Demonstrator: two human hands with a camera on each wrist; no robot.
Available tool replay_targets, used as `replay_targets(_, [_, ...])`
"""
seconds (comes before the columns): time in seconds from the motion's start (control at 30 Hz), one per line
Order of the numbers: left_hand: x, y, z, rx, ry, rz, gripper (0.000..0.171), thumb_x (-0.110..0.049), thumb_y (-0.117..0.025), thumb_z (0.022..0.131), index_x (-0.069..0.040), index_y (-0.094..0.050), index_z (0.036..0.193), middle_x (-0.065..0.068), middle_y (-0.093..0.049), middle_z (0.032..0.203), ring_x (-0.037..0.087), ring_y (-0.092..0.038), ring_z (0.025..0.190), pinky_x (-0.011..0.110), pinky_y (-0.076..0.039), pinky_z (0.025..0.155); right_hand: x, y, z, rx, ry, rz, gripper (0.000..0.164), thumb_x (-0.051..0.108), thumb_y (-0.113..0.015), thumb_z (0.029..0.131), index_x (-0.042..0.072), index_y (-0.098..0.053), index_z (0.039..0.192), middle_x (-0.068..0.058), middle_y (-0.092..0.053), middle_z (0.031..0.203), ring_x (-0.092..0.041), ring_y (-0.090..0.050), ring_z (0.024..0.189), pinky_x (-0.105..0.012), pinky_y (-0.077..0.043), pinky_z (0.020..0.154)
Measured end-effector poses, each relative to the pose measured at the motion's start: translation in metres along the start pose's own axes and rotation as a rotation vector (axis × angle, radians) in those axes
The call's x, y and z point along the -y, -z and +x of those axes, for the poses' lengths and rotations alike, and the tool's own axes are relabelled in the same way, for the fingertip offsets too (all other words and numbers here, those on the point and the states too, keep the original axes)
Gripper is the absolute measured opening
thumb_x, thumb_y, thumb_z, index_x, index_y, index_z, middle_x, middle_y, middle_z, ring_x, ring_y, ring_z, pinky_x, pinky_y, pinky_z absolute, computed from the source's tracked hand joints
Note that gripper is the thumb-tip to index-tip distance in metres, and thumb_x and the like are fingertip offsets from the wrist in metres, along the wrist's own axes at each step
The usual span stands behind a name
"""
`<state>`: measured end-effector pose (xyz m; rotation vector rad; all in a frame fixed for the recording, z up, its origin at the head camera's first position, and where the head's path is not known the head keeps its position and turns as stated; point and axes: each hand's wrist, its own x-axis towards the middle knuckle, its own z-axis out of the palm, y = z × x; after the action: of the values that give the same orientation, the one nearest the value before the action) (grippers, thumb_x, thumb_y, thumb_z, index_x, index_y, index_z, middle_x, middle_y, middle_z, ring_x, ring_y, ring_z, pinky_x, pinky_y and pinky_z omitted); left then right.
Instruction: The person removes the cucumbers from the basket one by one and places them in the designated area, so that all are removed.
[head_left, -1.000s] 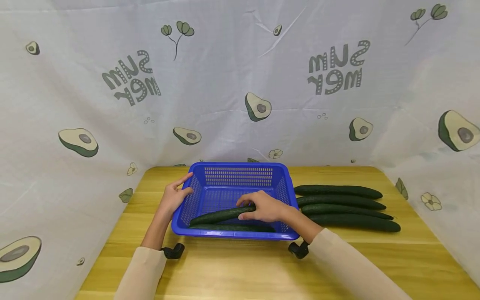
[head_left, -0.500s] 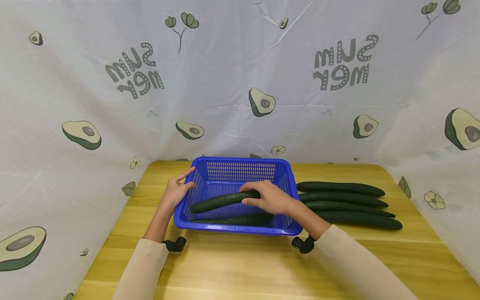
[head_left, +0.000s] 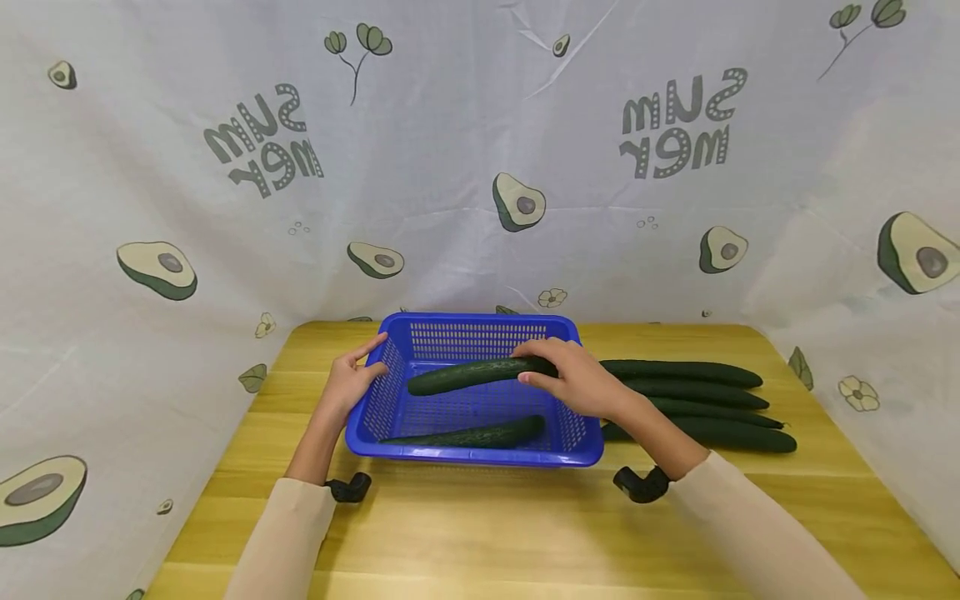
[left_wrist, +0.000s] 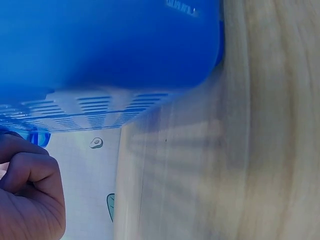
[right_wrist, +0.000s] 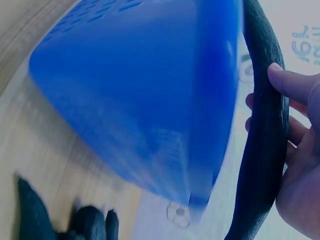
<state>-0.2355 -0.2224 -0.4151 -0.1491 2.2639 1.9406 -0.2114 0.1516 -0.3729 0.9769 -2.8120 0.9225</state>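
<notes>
A blue plastic basket (head_left: 472, 455) with slotted walls stands mid-table. My right hand (head_left: 581, 379) grips a dark green cucumber (head_left: 461, 377) near its right end and holds it up over the basket, its free end pointing left. In the right wrist view, thumb and fingers wrap round the cucumber (right_wrist: 262, 145) beside the basket's rim. A second cucumber (head_left: 480, 435) lies inside along the basket's near wall. My left hand (head_left: 349, 385) holds the basket's left rim, with the thumb over the inner side; in the left wrist view its curled fingers (left_wrist: 35, 172) show beside the slotted wall.
Several cucumbers (head_left: 712, 433) lie side by side on the wooden table (head_left: 480, 533), right of the basket and partly behind my right forearm. A white cloth (head_left: 450, 150) printed with avocados hangs behind and along both sides of the table.
My right hand has lifted the cucumber from the basket's near part and carried it up and to the right. The cucumber below is more exposed. My left hand stays at the rim.
</notes>
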Motion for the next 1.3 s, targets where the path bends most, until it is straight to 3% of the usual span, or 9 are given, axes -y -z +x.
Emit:
replay_targets(0.2, [0.013,0.001,0.01,-0.015,0.008,-0.023,0.065,-0.004,-0.064,0.093,-0.026,-0.052,0.153,0.029,-0.075,0.106,0.024,-0.075,0.07,0.033,-0.061,0.06,-0.014,0.012,-0.02,-0.004,-0.034,-0.016,0.037,0.026,-0.065,0.102,0.014,-0.064,0.137,-0.007,-0.065,0.138,-0.034,-0.056,0.132,-0.058,-0.046,0.108])
replay_targets(0.4, [0.021,0.002,0.017,-0.033,-0.017,-0.016,0.064,-0.008,-0.066,0.093,-0.031,-0.053,0.152,0.019,-0.078,0.092,0.021,-0.074,0.068,0.03,-0.061,0.059,-0.029,0.029,-0.038,-0.006,-0.115,0.034,0.042,0.028,-0.06,0.105,0.01,-0.059,0.142,-0.013,-0.06,0.145,-0.039,-0.051,0.139,-0.062,-0.044,0.109])
replay_targets(0.7, [0.021,0.002,0.017,-0.023,-0.022,-0.016,0.065,-0.007,-0.065,0.094,-0.029,-0.052,0.153,0.026,-0.075,0.107,0.022,-0.075,0.071,0.032,-0.062,0.061,-0.048,0.048,-0.065,-0.053,-0.186,0.042,0.041,0.031,-0.058,0.106,0.01,-0.058,0.142,-0.015,-0.06,0.143,-0.041,-0.053,0.135,-0.065,-0.046,0.105])
replay_targets(0.93, [0.009,0.002,0.009,-0.01,0.011,-0.031,0.065,-0.002,-0.064,0.093,-0.023,-0.051,0.154,0.031,-0.074,0.106,0.028,-0.076,0.073,0.035,-0.062,0.062,-0.06,0.065,-0.089,-0.063,-0.219,0.028,0.043,0.031,-0.058,0.106,0.011,-0.056,0.144,-0.019,-0.055,0.148,-0.045,-0.048,0.138,-0.069,-0.043,0.105])
replay_targets(1.2, [0.016,0.003,0.014,-0.03,-0.011,-0.012,0.064,-0.006,-0.066,0.093,-0.027,-0.053,0.153,0.02,-0.077,0.089,0.021,-0.074,0.066,0.031,-0.061,0.059,-0.073,0.079,-0.117,-0.095,-0.222,0.022,0.039,0.023,-0.06,0.105,0.013,-0.059,0.142,-0.02,-0.057,0.146,-0.046,-0.047,0.137,-0.071,-0.041,0.101])
replay_targets(1.3, [0.021,0.002,0.016,-0.036,-0.02,-0.015,0.064,-0.008,-0.066,0.094,-0.028,-0.053,0.153,0.019,-0.077,0.099,0.019,-0.074,0.067,0.031,-0.061,0.06,-0.079,0.08,-0.129,-0.114,-0.23,0.001,0.038,0.021,-0.061,0.104,0.013,-0.059,0.142,-0.02,-0.058,0.144,-0.044,-0.048,0.134,-0.069,-0.042,0.099])
